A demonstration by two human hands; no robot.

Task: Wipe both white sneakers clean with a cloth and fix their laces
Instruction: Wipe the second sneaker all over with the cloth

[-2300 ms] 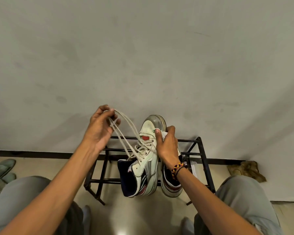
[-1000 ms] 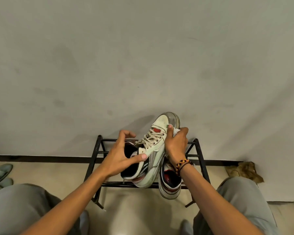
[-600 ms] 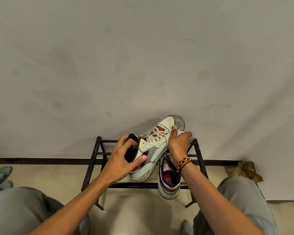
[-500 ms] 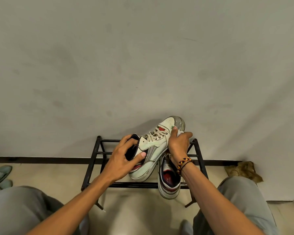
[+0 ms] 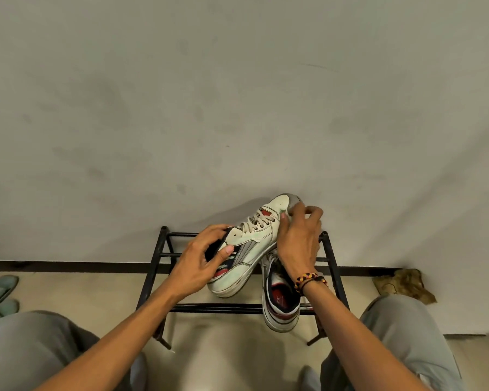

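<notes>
Both hands still grip the raised sneaker [image 5: 254, 244]: left hand [image 5: 201, 266] heel, right hand [image 5: 299, 238] now toe.

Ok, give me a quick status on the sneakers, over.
Left hand grips heel of tilted sneaker. Right hand curled at its toe; cloth not visible. Second sneaker on black rack. Nothing in the way.

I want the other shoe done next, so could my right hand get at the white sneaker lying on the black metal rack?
Probably yes: the right hand hovers just above that white sneaker, whose open collar faces you uncovered.
</notes>
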